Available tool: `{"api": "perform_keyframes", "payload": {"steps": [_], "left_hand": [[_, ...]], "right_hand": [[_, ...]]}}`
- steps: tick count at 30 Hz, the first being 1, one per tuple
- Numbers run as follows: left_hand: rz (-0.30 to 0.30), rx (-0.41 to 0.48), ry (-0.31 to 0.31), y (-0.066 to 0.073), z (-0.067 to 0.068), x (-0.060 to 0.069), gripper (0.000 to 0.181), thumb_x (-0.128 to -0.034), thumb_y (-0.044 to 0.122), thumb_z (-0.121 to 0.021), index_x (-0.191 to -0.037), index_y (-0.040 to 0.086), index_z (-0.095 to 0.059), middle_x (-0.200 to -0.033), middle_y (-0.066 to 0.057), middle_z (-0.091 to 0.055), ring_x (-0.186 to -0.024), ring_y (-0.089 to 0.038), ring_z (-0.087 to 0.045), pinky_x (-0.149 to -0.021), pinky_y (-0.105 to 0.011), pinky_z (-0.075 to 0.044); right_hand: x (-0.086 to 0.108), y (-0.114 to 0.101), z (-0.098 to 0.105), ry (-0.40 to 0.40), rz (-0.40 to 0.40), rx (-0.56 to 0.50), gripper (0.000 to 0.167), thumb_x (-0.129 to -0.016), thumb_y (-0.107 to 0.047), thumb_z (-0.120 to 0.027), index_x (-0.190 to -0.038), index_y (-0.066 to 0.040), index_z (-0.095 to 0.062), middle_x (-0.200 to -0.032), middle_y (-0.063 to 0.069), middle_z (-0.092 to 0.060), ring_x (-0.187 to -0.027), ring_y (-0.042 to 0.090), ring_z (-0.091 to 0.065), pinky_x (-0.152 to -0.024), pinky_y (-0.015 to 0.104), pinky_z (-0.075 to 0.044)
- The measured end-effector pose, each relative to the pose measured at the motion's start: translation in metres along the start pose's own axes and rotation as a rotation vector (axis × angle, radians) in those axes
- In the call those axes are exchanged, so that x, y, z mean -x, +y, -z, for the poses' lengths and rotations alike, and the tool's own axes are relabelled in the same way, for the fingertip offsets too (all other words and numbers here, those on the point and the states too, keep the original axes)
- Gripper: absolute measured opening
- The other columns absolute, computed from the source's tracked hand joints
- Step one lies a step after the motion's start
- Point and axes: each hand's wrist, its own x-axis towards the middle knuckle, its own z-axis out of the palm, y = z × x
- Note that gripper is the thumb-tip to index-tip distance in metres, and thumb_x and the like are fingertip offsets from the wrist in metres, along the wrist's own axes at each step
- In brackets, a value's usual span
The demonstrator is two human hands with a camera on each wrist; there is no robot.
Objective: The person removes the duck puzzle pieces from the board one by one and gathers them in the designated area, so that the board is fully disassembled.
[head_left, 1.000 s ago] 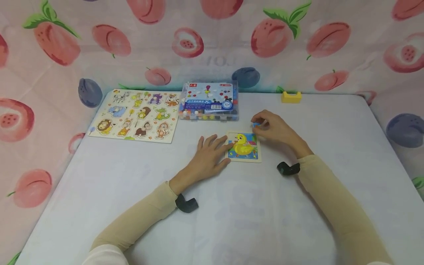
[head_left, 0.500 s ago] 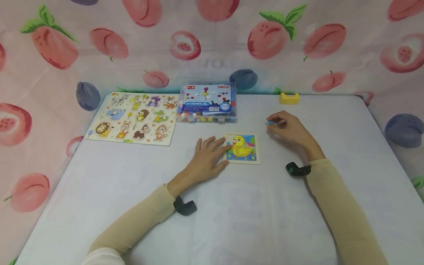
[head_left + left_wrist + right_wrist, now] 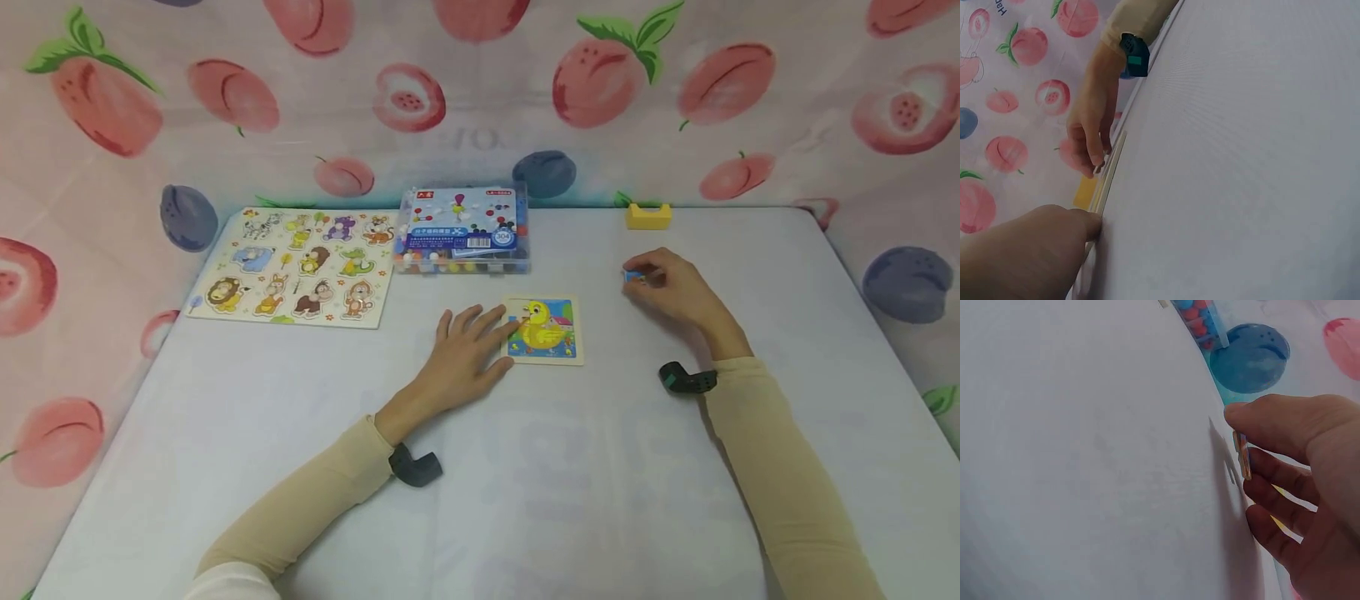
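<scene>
In the head view a square duck jigsaw puzzle (image 3: 546,331) in a pale wooden frame lies flat at mid-table. My left hand (image 3: 461,360) rests on its left edge with the fingers spread and straight. Seen edge-on, the puzzle's frame (image 3: 1114,165) sits under that hand in the left wrist view. To the right of the puzzle, my right hand (image 3: 672,287) pinches a small blue puzzle piece (image 3: 634,276) between thumb and fingers, apart from the puzzle. The right wrist view shows this thin piece (image 3: 1243,456) on its edge, just off the white tabletop.
A wooden animal peg board (image 3: 291,267) lies at the back left. Beside it is a clear box (image 3: 462,229) of coloured balls with a printed sheet. A yellow block (image 3: 648,217) stands near the back edge, beyond my right hand. Peach-printed cloth (image 3: 480,108) hangs behind the table.
My right hand has moved away from the puzzle's upper right corner, to the right, with the blue puzzle piece. My left hand has stayed on the puzzle. The head view has shifted slightly.
</scene>
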Motion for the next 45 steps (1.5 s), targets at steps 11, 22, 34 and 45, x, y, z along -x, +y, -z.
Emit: {"api": "perform_keyframes", "payload": {"steps": [11, 22, 34, 45], "left_hand": [[-0.009, 0.009, 0.007, 0.0, 0.001, 0.001, 0.053, -0.0938, 0.039, -0.053, -0.144, 0.026, -0.041, -0.153, -0.004, -0.032, -0.141, -0.034, -0.024, -0.11, -0.065, -0.009], [-0.035, -0.004, 0.027, -0.001, 0.002, 0.0, 0.052, -0.0935, 0.038, -0.054, -0.142, 0.023, -0.043, -0.151, -0.007, -0.034, -0.139, -0.032, -0.029, -0.109, -0.065, -0.015], [-0.257, -0.085, -0.059, 0.027, 0.001, -0.002, 0.05, -0.0972, 0.034, -0.049, -0.142, 0.012, -0.044, -0.151, -0.008, -0.035, -0.137, -0.027, -0.035, -0.114, -0.041, -0.025], [-0.222, -0.127, -0.152, 0.031, -0.003, -0.005, 0.055, -0.0999, 0.044, -0.036, -0.148, 0.017, -0.033, -0.156, -0.006, -0.025, -0.145, -0.025, -0.021, -0.117, -0.043, -0.018]], "right_hand": [[-0.002, 0.006, -0.001, -0.017, 0.05, 0.066, 0.031, -0.088, -0.013, -0.066, -0.116, 0.0, -0.062, -0.114, 0.017, -0.054, -0.107, 0.03, -0.049, -0.092, 0.045, -0.038], [-0.003, 0.007, -0.001, -0.025, 0.052, 0.065, 0.033, -0.09, -0.016, -0.064, -0.118, -0.001, -0.061, -0.115, 0.017, -0.054, -0.107, 0.029, -0.048, -0.092, 0.045, -0.038], [-0.01, -0.02, -0.02, 0.004, 0.22, -0.018, 0.023, -0.092, -0.011, -0.06, -0.113, -0.004, -0.063, -0.111, 0.011, -0.06, -0.099, 0.02, -0.054, -0.087, 0.029, -0.045], [-0.027, -0.063, -0.059, -0.265, 0.326, -0.085, 0.022, -0.094, -0.019, -0.059, -0.114, -0.014, -0.065, -0.108, 0.002, -0.061, -0.096, 0.014, -0.054, -0.088, 0.033, -0.046]]}}
